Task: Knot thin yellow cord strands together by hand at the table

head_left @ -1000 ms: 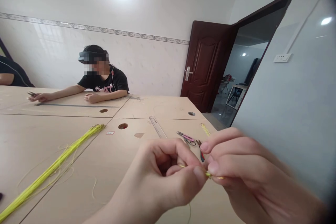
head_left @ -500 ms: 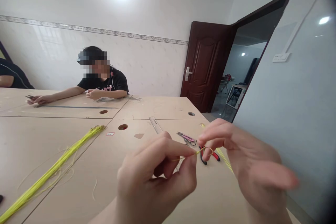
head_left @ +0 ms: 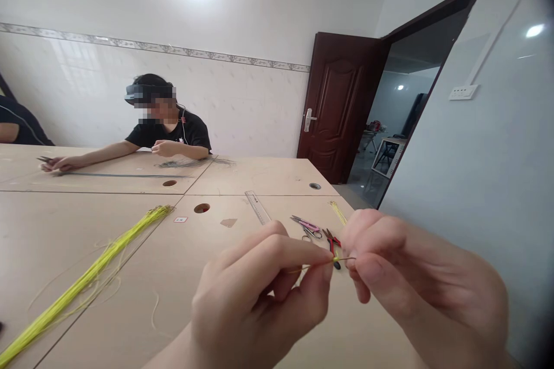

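Between thumb and forefinger, my left hand pinches a thin yellow cord, with a small bright yellow knot or wrap at the fingertips. My right hand is closed on the cord's other end, thumb against the fingers, just right of the left fingertips. A strand of the cord also runs beneath my left forefinger. Behind the hands lie red-handled pliers, partly hidden by them. Pink-handled scissors rest left of the pliers, and a clear ruler lies beyond my left hand.
A long bundle of yellow cords lies on the table at left, near a small label and a cardboard scrap. More yellow cords lie behind my right hand. Across the table a co-worker handles dark strands.
My right hand has closed from spread fingers into a pinch on the cord. The small loop is now drawn into a nearly straight strand. My left hand has shifted slightly right.
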The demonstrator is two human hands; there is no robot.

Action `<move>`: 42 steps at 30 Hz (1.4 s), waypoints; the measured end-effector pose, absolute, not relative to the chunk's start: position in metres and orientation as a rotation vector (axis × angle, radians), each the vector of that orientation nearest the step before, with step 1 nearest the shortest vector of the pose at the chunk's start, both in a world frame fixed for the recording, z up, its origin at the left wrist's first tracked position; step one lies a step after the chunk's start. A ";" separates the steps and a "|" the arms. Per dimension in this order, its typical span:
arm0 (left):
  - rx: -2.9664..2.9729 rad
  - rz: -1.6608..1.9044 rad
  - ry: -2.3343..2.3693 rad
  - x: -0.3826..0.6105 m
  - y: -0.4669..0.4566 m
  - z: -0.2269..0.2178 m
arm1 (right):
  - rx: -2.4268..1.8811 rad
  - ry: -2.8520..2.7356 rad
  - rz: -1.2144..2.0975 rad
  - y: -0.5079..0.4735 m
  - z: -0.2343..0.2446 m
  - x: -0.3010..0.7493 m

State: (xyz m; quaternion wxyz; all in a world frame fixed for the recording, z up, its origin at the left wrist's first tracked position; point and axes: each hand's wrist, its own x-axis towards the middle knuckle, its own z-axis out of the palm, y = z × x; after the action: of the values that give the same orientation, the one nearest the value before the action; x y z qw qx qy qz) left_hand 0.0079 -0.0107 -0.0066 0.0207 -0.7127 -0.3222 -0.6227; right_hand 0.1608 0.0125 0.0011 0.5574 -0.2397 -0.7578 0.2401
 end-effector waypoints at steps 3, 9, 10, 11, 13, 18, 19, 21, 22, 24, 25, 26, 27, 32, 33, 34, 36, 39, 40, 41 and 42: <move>-2.220 -1.952 -0.981 0.008 -0.007 -0.007 | -0.552 -1.797 0.597 0.012 0.001 0.161; -2.194 -1.976 -0.972 0.008 -0.007 -0.009 | -0.531 -1.814 0.608 0.012 0.000 0.164; -2.191 -1.974 -0.984 0.008 -0.008 -0.009 | -0.513 -1.831 0.603 0.012 0.000 0.164; -2.191 -1.971 -1.015 0.008 -0.009 -0.009 | -0.505 -1.838 0.598 0.013 0.000 0.164; -2.197 -1.985 -1.085 0.008 -0.011 -0.008 | -0.500 -1.836 0.577 0.014 -0.001 0.164; -2.326 -2.214 -1.385 0.006 -0.011 -0.003 | -0.441 -1.819 0.429 0.016 0.001 0.163; -2.381 -2.295 -1.474 0.005 -0.010 -0.002 | -0.425 -1.814 0.366 0.016 0.002 0.164; -2.494 -2.469 -1.629 0.003 -0.007 0.000 | -0.421 -1.800 0.240 0.017 0.002 0.164; -2.542 -2.551 -1.678 0.002 -0.006 0.000 | -0.425 -1.816 0.176 0.017 0.002 0.164; -2.659 -2.658 -1.710 0.002 -0.005 0.001 | -0.410 -1.874 0.073 0.018 0.002 0.163; -2.704 -2.687 -1.714 0.003 -0.005 0.001 | -0.401 -1.885 0.044 0.018 0.002 0.162; -2.745 -2.707 -1.711 0.003 -0.005 0.001 | -0.388 -1.884 0.030 0.018 0.002 0.162; -2.771 -2.724 -1.712 0.004 -0.005 0.002 | -0.382 -1.876 0.034 0.018 0.002 0.161; -2.831 -2.854 -1.706 0.004 -0.006 0.001 | -0.378 -1.872 0.092 0.015 -0.001 0.160; -2.856 -2.874 -1.686 0.004 -0.006 0.001 | -0.374 -1.866 0.109 0.015 -0.002 0.161; -2.878 -2.893 -1.662 0.003 -0.006 0.000 | -0.369 -1.856 0.123 0.014 -0.003 0.161; -2.912 -2.911 -1.649 0.003 -0.007 0.000 | -0.362 -1.850 0.154 0.014 -0.005 0.161; -2.914 -2.918 -1.703 0.005 -0.007 0.003 | -0.361 -1.832 0.190 0.013 -0.005 0.161; -2.904 -2.912 -1.738 0.005 -0.007 0.004 | -0.360 -1.828 0.197 0.013 -0.005 0.161; -2.892 -2.905 -1.767 0.005 -0.007 0.005 | -0.361 -1.829 0.201 0.013 -0.004 0.161; -2.867 -2.909 -1.791 0.006 -0.007 0.006 | -0.358 -1.839 0.191 0.013 -0.003 0.161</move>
State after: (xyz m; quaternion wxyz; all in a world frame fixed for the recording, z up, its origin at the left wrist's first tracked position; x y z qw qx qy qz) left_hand 0.0056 -0.0068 0.0063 -0.6123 -0.5082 -0.3174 -0.5157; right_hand 0.1614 0.0135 -0.0033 0.5886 -0.1537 -0.7894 0.0819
